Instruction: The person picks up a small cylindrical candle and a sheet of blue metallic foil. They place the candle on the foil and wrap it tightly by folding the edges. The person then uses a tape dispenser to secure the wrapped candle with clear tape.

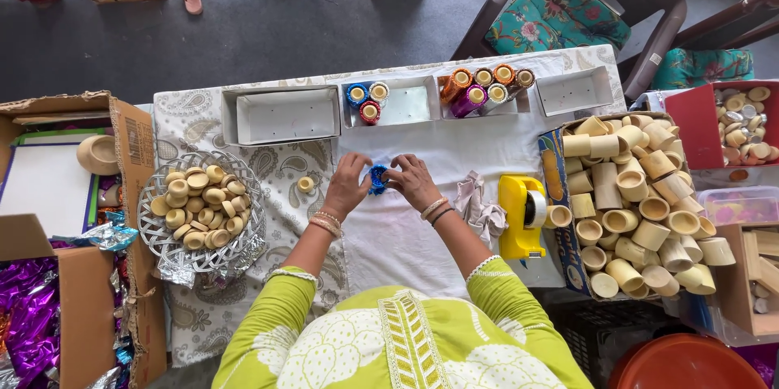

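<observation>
A small cup wrapped in shiny blue foil (378, 179) sits between my two hands on the white cloth (389, 235). My left hand (349, 182) grips its left side with curled fingers. My right hand (411, 179) pinches its right side. Both wrists wear bangles. One bare tan cup (305, 184) lies just left of my left hand.
A silver wire basket (159, 245) of tan lids stands left. White trays (287, 114) at the back hold foil-wrapped cups (367, 101). A yellow tape dispenser (522, 215), crumpled cloth (479, 207) and a box of plain cups (560, 227) are right. Cardboard boxes (86, 308) with purple foil (27, 316) sit far left.
</observation>
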